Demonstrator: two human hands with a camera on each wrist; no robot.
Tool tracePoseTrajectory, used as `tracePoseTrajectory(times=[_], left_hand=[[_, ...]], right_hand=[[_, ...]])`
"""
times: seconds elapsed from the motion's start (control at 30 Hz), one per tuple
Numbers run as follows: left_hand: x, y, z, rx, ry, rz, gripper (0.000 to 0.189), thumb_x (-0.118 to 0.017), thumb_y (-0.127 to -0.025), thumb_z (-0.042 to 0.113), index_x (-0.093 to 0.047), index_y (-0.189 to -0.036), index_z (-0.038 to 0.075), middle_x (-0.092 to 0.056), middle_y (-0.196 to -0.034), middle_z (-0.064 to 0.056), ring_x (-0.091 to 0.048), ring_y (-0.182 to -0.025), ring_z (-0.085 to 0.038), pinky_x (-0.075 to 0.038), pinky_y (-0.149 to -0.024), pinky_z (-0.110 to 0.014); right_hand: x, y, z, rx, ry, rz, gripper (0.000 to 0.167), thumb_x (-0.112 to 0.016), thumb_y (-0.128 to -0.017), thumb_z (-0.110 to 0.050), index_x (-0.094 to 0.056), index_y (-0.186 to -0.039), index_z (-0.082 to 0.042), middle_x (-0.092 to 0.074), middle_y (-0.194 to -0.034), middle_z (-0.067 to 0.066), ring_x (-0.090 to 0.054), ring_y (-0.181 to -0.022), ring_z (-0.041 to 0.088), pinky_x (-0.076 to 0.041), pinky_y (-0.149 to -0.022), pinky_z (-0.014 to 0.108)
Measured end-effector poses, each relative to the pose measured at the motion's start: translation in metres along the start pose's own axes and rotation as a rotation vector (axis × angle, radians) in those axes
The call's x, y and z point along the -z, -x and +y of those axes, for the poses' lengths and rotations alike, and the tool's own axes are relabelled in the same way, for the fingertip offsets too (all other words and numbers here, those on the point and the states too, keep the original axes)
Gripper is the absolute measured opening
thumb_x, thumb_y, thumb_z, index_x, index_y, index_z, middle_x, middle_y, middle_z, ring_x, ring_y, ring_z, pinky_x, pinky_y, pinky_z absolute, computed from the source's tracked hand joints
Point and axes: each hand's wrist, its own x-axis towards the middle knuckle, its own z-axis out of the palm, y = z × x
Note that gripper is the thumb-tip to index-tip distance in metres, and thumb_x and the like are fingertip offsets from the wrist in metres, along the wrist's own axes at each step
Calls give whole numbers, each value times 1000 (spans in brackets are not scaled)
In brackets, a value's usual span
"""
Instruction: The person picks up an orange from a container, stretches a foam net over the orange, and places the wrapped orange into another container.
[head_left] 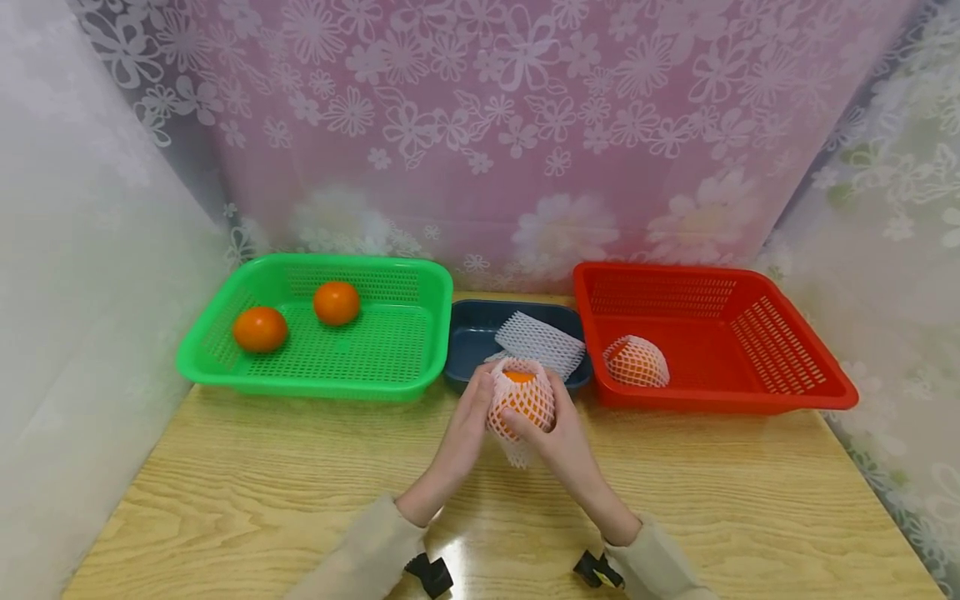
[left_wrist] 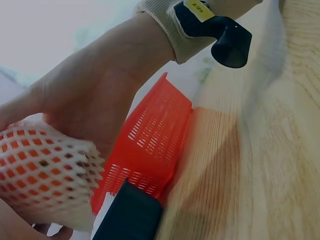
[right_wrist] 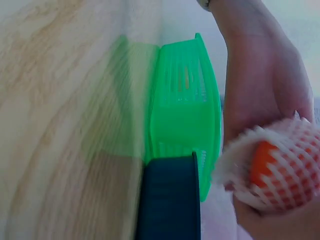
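An orange in a white foam net sleeve (head_left: 534, 407) is held between both hands above the table's middle. My left hand (head_left: 465, 423) grips its left side, thumb along the net near the top. From the right, my right hand (head_left: 564, 437) grips it with the thumb across the front. Bare orange skin shows through the sleeve's top opening, and a loose end of net hangs below. In the left wrist view the net (left_wrist: 42, 167) is stretched over the fruit. The right wrist view shows an open end of the net with bare orange (right_wrist: 261, 162) inside.
A green basket (head_left: 315, 387) at the left holds two bare oranges (head_left: 337, 303). Behind the hands, a dark blue tray (head_left: 468, 321) contains flat foam nets (head_left: 540, 342). The red basket (head_left: 720, 400) at the right holds one netted orange (head_left: 637, 363). A floral curtain closes off the back.
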Motion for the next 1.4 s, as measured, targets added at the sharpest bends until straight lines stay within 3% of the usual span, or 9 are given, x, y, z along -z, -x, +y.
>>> tracePoseTrajectory(times=[0.17,0.33,0.57,0.73,0.87,1.0,1.17,1.27,1.4], left_hand=[[4,-2,3,38,-16,-8,48,-24,-113,32,-47,-146,6,-51,-146,-10,-44,-138,-23,-34,-116,-47],[15,-6,12,56,-28,-73,54,-21,-113,36,-43,-152,5,-48,-152,-13,-41,-142,-27,-34,-116,-52],[35,-12,19,17,-15,-31,43,-36,-112,28,-60,-135,0,-58,-141,-16,-49,-136,-30,-39,-111,-56],[44,-9,16,39,-14,-87,32,-47,-109,17,-64,-122,-6,-62,-131,-22,-55,-126,-35,-45,-106,-54],[50,-9,13,56,-18,-101,29,-48,-108,16,-64,-119,-6,-64,-127,-23,-58,-123,-34,-49,-103,-51],[55,-8,12,62,-18,-93,29,-48,-109,16,-64,-118,-5,-65,-125,-22,-59,-122,-36,-48,-101,-56],[62,-7,13,79,-23,-61,28,-49,-108,15,-63,-120,-6,-65,-122,-25,-61,-117,-42,-53,-95,-51],[64,-7,13,87,-13,-50,28,-49,-108,14,-61,-123,-7,-65,-122,-27,-61,-114,-45,-55,-94,-50],[65,-7,14,85,-1,-49,29,-48,-108,14,-59,-124,-8,-65,-122,-27,-59,-114,-51,-56,-92,-48]], right_hand=[[5,-1,1,87,33,-108,98,-87,-82,-29,-24,-155,-17,-37,-151,10,-43,-133,31,-44,-108,45],[12,-3,-6,143,23,-114,94,-86,-82,-17,-25,-153,-13,-38,-149,11,-45,-132,33,-48,-105,39],[55,-14,-19,110,114,50,81,-81,-87,-14,-32,-150,-19,-43,-146,5,-48,-127,25,-50,-99,30],[102,-27,-22,66,165,214,79,-77,-91,-20,-28,-152,-24,-43,-145,4,-47,-125,18,-50,-91,17],[145,-42,-12,24,306,325,84,-78,-91,-28,-24,-155,-20,-43,-147,5,-47,-123,15,-52,-95,26],[191,-55,3,-15,504,387,89,-78,-90,-35,-24,-155,-7,-44,-144,17,-49,-122,27,-50,-93,37],[228,-63,22,-96,670,303,94,-74,-92,-40,-20,-152,10,-42,-136,35,-49,-117,46,-50,-92,57],[241,-66,30,-201,762,179,100,-71,-93,-43,-14,-151,15,-40,-134,42,-48,-115,55,-44,-95,69],[250,-68,38,-331,914,-9,106,-71,-91,-49,-14,-146,21,-38,-135,47,-48,-115,59,-42,-97,70]])
